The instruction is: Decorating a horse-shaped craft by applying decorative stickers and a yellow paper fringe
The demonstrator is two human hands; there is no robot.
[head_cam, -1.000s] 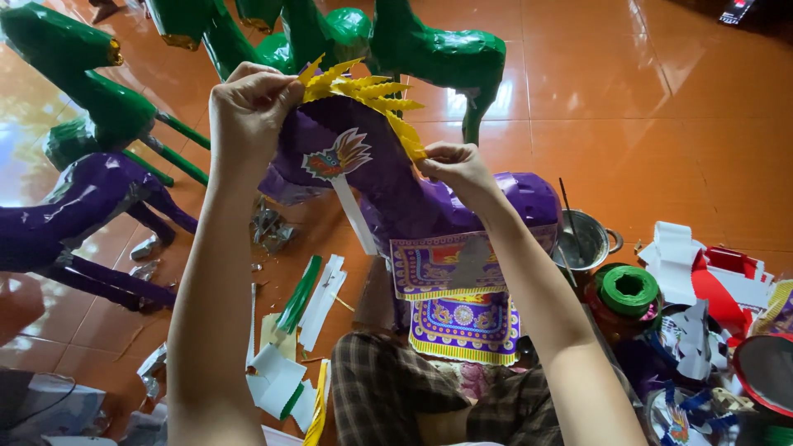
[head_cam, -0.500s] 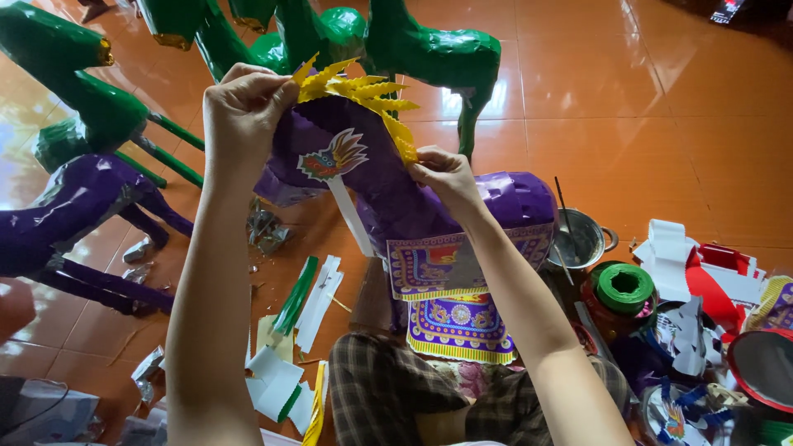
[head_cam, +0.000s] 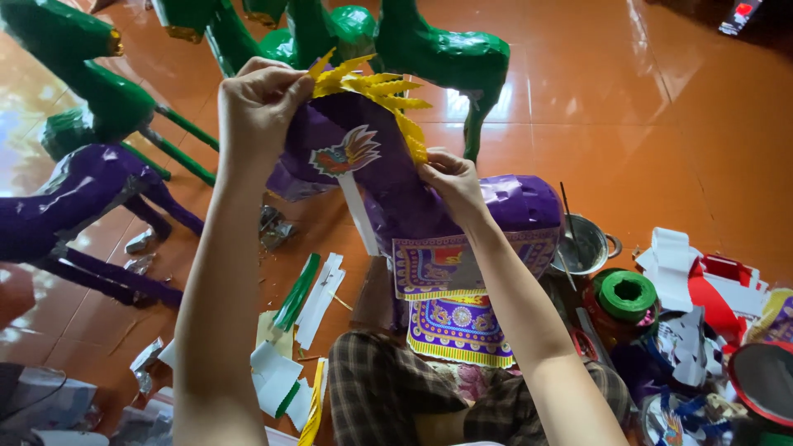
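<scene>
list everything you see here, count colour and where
purple paper horse: 1, purple with patterned saddle cloth, centre, at the person's lap
yellow fringe mane: 1, yellow, along that horse's head and neck
second purple horse: 1, purple, on the floor at left
green paper horses: several, green, across the top and upper left
metal pot: 1, silver, right of the centre horse
green tape roll: 1, green, below the pot
paper scraps: many, white, green and yellow, lower left floor
tiled floor: orange, glossy
left hand: pinching the mane at the head
right hand: pressing the mane at the neck
</scene>
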